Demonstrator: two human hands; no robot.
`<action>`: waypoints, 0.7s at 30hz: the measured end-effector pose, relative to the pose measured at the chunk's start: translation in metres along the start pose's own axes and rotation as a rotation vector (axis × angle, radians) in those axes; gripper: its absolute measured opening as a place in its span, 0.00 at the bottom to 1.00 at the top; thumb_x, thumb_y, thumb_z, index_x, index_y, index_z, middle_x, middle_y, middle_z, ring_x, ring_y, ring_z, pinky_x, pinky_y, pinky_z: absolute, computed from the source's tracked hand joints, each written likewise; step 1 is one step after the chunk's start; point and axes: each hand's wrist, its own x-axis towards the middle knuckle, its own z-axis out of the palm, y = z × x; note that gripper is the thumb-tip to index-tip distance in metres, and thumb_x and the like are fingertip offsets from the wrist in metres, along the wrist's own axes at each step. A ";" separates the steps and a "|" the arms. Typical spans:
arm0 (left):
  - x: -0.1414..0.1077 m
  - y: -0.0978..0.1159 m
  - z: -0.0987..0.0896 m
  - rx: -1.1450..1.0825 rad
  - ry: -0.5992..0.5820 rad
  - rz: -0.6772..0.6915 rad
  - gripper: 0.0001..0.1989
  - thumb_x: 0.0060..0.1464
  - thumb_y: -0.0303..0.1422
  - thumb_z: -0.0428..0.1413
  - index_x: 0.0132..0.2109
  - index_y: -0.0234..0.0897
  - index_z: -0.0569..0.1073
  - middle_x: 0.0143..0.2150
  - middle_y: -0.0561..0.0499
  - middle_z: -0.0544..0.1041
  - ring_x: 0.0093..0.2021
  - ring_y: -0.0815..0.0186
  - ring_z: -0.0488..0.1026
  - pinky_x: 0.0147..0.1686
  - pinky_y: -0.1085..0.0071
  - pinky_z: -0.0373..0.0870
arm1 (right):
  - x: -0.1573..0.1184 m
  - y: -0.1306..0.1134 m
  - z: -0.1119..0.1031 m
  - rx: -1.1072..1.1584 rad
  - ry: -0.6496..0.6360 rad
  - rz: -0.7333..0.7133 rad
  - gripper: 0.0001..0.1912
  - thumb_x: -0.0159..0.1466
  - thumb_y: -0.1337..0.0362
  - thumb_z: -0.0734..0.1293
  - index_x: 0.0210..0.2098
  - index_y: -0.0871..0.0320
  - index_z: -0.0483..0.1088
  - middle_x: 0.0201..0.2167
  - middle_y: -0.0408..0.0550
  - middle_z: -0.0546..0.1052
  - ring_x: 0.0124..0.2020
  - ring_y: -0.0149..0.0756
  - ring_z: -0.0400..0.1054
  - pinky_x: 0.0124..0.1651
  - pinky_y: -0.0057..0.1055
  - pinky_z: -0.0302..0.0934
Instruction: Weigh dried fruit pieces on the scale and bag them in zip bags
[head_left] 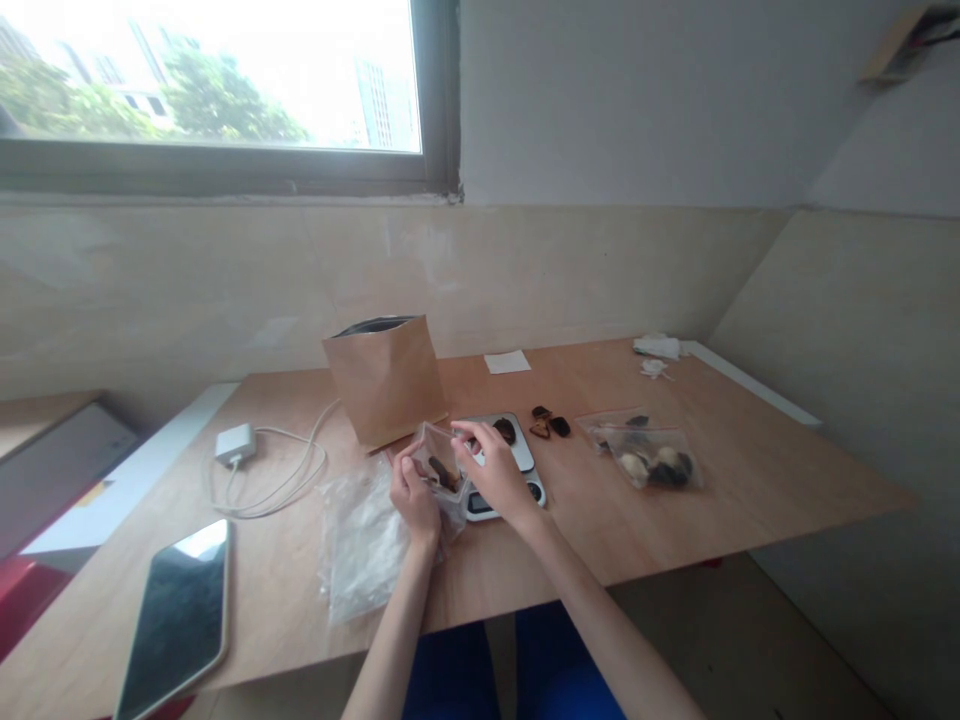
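Observation:
A small clear zip bag (429, 447) with dark dried pieces (444, 474) inside is held up over the table. My left hand (415, 497) grips its left side, thumb and fingers closed on the plastic. Across the mouth, my right hand (491, 465) pinches the bag's right edge with bent fingers. Behind my right hand lies a white kitchen scale (523, 455), partly hidden, with a dark dried piece (505, 431) on its plate. Several more dark pieces (559, 427) lie on the table just right of the scale. Flat clear bags (360, 555) rest beneath my left hand.
An open brown paper pouch (386, 380) stands behind my hands. To the right lie filled zip bags (660, 460). A tablet (180, 610), a white charger (235, 443) with its cable, white paper (508, 362) and crumpled tissue (656, 346) are on the wooden table (765, 480).

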 end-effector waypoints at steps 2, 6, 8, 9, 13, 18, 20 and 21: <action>0.000 0.000 0.000 -0.014 -0.004 -0.002 0.19 0.57 0.37 0.40 0.40 0.34 0.73 0.21 0.56 0.61 0.22 0.70 0.59 0.26 0.73 0.58 | 0.003 0.008 0.002 -0.092 0.038 -0.013 0.13 0.64 0.68 0.55 0.45 0.60 0.68 0.40 0.51 0.73 0.43 0.37 0.66 0.47 0.33 0.60; 0.001 -0.005 0.001 0.014 -0.004 0.022 0.19 0.57 0.38 0.40 0.40 0.35 0.73 0.23 0.55 0.63 0.23 0.70 0.59 0.27 0.73 0.58 | 0.007 0.033 0.005 -0.372 -0.063 -0.041 0.17 0.63 0.72 0.56 0.50 0.62 0.65 0.47 0.55 0.70 0.49 0.42 0.61 0.53 0.38 0.55; 0.001 -0.008 0.001 0.020 -0.007 0.024 0.20 0.57 0.38 0.40 0.40 0.35 0.73 0.24 0.54 0.64 0.24 0.70 0.59 0.26 0.73 0.58 | 0.008 0.043 0.006 -0.484 -0.142 -0.063 0.18 0.62 0.70 0.58 0.52 0.62 0.63 0.49 0.55 0.70 0.51 0.44 0.59 0.53 0.41 0.52; 0.002 -0.009 0.001 0.021 -0.009 0.024 0.20 0.57 0.39 0.40 0.40 0.35 0.73 0.24 0.54 0.64 0.23 0.70 0.59 0.26 0.73 0.58 | 0.007 0.047 0.008 -0.523 -0.162 -0.074 0.18 0.62 0.70 0.59 0.52 0.61 0.63 0.48 0.55 0.71 0.51 0.44 0.59 0.53 0.41 0.51; 0.002 -0.008 0.001 0.026 -0.011 0.022 0.20 0.57 0.39 0.39 0.40 0.35 0.73 0.22 0.55 0.63 0.23 0.70 0.58 0.25 0.73 0.57 | 0.006 0.051 0.010 -0.560 -0.155 -0.090 0.10 0.62 0.69 0.61 0.43 0.57 0.68 0.41 0.50 0.75 0.46 0.42 0.62 0.51 0.41 0.49; 0.002 -0.005 0.001 0.050 -0.003 0.025 0.20 0.57 0.37 0.39 0.40 0.34 0.74 0.23 0.54 0.64 0.23 0.70 0.59 0.26 0.73 0.57 | 0.005 0.043 0.007 -0.466 -0.042 -0.028 0.07 0.61 0.70 0.62 0.34 0.54 0.71 0.35 0.46 0.77 0.40 0.41 0.63 0.45 0.38 0.49; 0.002 -0.003 0.001 0.053 0.000 0.021 0.20 0.57 0.37 0.39 0.40 0.34 0.74 0.23 0.54 0.64 0.23 0.69 0.59 0.26 0.72 0.58 | 0.007 0.037 0.004 -0.388 0.075 0.026 0.08 0.61 0.70 0.62 0.35 0.54 0.71 0.34 0.45 0.77 0.39 0.40 0.64 0.44 0.37 0.49; 0.002 -0.003 0.001 0.053 -0.001 0.018 0.20 0.57 0.37 0.39 0.40 0.34 0.74 0.22 0.54 0.63 0.23 0.69 0.59 0.26 0.72 0.58 | 0.008 0.032 0.002 -0.348 0.141 0.055 0.08 0.61 0.70 0.61 0.35 0.54 0.71 0.34 0.45 0.76 0.39 0.39 0.64 0.44 0.36 0.49</action>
